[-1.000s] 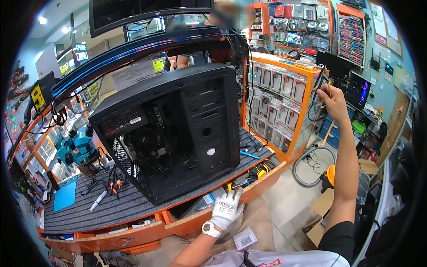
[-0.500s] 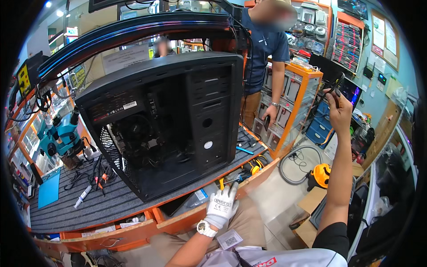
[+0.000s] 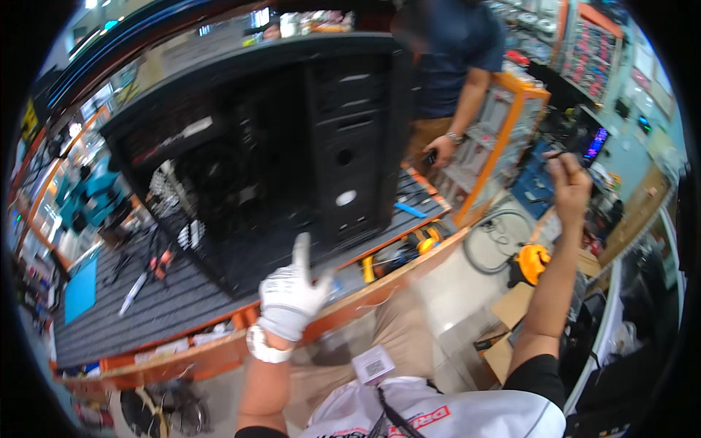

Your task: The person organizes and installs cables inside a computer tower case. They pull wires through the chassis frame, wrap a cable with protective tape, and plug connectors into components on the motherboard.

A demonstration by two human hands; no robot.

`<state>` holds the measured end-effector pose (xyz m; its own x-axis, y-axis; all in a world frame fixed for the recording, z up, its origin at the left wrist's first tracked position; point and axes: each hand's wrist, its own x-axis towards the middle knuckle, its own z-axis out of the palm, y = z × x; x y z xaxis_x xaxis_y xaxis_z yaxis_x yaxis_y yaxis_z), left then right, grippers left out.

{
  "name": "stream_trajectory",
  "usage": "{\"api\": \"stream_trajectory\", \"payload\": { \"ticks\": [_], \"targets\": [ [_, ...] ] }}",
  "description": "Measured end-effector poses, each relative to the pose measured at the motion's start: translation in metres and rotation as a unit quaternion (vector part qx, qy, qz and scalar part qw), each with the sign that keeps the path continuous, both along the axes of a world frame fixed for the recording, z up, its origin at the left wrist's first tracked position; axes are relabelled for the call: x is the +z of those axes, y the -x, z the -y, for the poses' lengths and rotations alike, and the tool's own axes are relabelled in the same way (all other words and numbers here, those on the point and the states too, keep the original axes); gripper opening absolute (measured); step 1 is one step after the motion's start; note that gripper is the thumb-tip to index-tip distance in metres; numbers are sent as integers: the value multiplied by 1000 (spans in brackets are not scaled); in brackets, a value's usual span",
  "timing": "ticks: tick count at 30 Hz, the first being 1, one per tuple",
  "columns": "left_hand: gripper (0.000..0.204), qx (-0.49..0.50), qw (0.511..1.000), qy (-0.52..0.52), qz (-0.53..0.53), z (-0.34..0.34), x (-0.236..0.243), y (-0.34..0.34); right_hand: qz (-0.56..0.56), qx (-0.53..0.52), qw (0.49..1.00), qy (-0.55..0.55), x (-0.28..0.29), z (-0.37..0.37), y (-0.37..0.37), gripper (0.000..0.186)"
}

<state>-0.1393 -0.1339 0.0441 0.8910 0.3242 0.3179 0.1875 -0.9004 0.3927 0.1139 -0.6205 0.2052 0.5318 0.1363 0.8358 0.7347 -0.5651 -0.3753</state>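
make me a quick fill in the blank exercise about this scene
1. The glove on the left hand is ____ in colour.
2. Vertically, the right hand is pictured ____ than the left hand.
3. The computer case is coloured ____.
4. The teal microscope is pictured to the ____ of the case.

Missing words: white; higher; black; left

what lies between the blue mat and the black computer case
In the head view, a white syringe and cables with reddish clips lie on the grey bench top between the mat and the case.
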Motion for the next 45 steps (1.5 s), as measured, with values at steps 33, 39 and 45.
{"api": "stream_trajectory", "payload": {
  "ticks": [33,39,45],
  "targets": [
    [48,77,995,13,69,-17,-61,-47,-54,67,996,4,12,-17,17,20],
    [49,74,997,29,8,-24,-59,-45,-56,57,997,4,16,-30,23,21],
    [51,66,996,36,37,-25,-59,-45,-36,72,997,-16,18,-27,21,17]
  ]
}}
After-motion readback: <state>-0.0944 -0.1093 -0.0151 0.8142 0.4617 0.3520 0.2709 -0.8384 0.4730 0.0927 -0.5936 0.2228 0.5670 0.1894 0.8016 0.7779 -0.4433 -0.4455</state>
